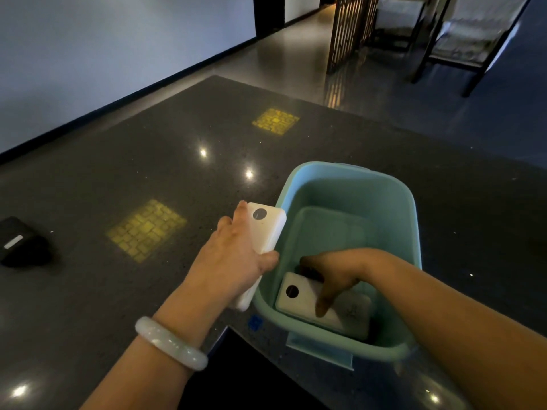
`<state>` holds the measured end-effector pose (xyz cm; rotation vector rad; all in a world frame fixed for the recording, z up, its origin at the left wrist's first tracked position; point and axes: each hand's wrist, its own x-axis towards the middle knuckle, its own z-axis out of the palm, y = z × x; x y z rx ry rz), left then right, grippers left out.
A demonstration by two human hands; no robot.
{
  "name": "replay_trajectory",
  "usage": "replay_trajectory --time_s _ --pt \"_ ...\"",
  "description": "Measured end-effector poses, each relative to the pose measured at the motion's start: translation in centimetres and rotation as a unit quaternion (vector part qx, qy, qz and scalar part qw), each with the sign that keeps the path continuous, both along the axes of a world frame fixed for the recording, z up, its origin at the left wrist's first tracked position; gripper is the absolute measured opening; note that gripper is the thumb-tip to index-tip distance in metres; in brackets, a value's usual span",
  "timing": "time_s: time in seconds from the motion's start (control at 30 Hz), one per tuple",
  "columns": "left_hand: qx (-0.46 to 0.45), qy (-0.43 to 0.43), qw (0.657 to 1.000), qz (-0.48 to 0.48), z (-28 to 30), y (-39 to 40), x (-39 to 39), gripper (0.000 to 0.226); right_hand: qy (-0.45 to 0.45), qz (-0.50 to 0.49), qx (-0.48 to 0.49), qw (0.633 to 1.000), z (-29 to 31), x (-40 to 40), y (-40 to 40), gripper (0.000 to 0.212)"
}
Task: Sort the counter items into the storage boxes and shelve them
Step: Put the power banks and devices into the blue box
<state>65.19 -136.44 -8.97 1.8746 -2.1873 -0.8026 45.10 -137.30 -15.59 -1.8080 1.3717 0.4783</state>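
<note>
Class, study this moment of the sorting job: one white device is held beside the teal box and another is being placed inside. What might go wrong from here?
1. The left hand grips its white device right at the teal box rim; it may knock the rim going in.
2. The right hand is inside the box on the white device in the box, so the next device could land on its fingers.
3. The box sits near the counter edge; a push might tip it off.

— What is worn on the arms?

— A pale, milky green bangle (171, 343), smooth and rounded, is worn at the wrist of the left hand (233, 255).

— And sleeves?

— Both forearms are seen bare; the right hand (331, 279) is unadorned.
</note>
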Motion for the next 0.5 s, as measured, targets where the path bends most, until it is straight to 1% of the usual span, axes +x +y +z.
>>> replay_trajectory --time_s 0.07,0.13,0.2,0.3,0.43,0.47,0.5 --pt "-0.002 0.003 1.000 0.001 0.0 0.0 0.0 0.099 0.000 -0.002 0.003 1.000 0.0 0.1 0.0 0.079" --pt "-0.004 0.014 1.000 0.001 0.1 0.0 0.0 0.098 -0.014 -0.026 -0.010 1.000 0.3 0.0 0.0 0.074" --pt "-0.012 0.031 0.999 0.007 0.2 0.2 0.0 0.098 -0.079 -0.092 -0.047 0.992 1.3 -0.2 0.0 0.065" --pt "-0.020 0.049 0.999 0.010 0.0 0.2 0.0 0.099 -0.209 -0.190 -0.071 0.957 3.0 -0.4 0.3 0.047" --pt "-0.036 0.056 0.998 0.000 0.4 -0.1 -0.6 0.101 -0.316 -0.236 -0.080 0.915 4.9 -0.2 0.6 0.034" --pt "-0.043 0.058 0.997 -0.002 0.5 -0.2 -0.9 0.101 -0.361 -0.254 -0.064 0.895 5.4 0.0 0.8 0.035" --pt "-0.053 0.061 0.997 -0.003 0.7 -0.2 -1.2 0.100 -0.410 -0.283 -0.040 0.866 6.0 0.1 0.9 0.038"
